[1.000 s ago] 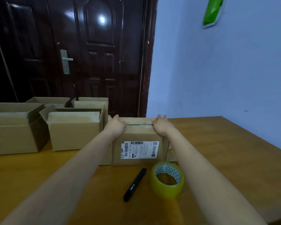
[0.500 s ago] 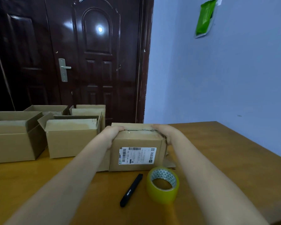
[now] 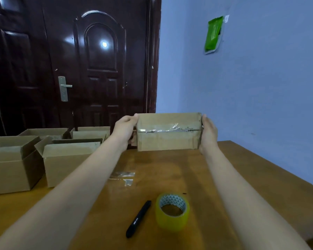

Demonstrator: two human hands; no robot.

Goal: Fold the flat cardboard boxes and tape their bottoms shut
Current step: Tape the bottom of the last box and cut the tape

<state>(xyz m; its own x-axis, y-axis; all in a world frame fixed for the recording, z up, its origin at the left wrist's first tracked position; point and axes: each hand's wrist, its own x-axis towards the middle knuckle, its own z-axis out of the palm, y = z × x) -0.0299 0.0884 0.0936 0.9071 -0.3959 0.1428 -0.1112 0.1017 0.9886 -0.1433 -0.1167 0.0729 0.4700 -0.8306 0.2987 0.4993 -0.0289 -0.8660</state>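
Two bare hands lift a small cardboard box (image 3: pixel 169 131) clear of the wooden table (image 3: pixel 242 177), its taped bottom turned toward the camera — apparently so the seam can be checked. The left hand (image 3: pixel 125 129) grips the box's left end, thumb over the upper corner and fingers behind; the right hand (image 3: pixel 208 134) presses flat against the right end, fingers straight. A strip of clear tape (image 3: pixel 163 129) runs along the closed flaps. Below, a yellowish tape roll (image 3: pixel 172 212) and a black pen (image 3: pixel 138 218) lie just beside each other, within easy reach. Several open boxes (image 3: pixel 67 159) stand together at the table's left — likely finished ones set aside.
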